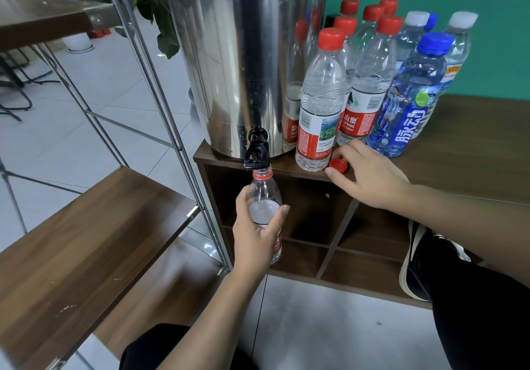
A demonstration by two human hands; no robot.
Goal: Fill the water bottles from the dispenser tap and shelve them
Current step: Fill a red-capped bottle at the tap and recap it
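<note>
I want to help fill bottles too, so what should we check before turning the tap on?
1. Bottle's cap is off: ok. The open bottle shows a bare neck with only its red ring.
2. Mouth sits under the tap: ok, it is right below the black spout.
3. Bottle held firmly: ok. The left hand grips its middle.
4. Cap kept close by: ok. The loose red cap lies on the cabinet top by the right hand.
5. A hand is on the tap lever: not ok, the right hand rests at the cap.
6. Water left in the steel dispenser: cannot tell.
</note>
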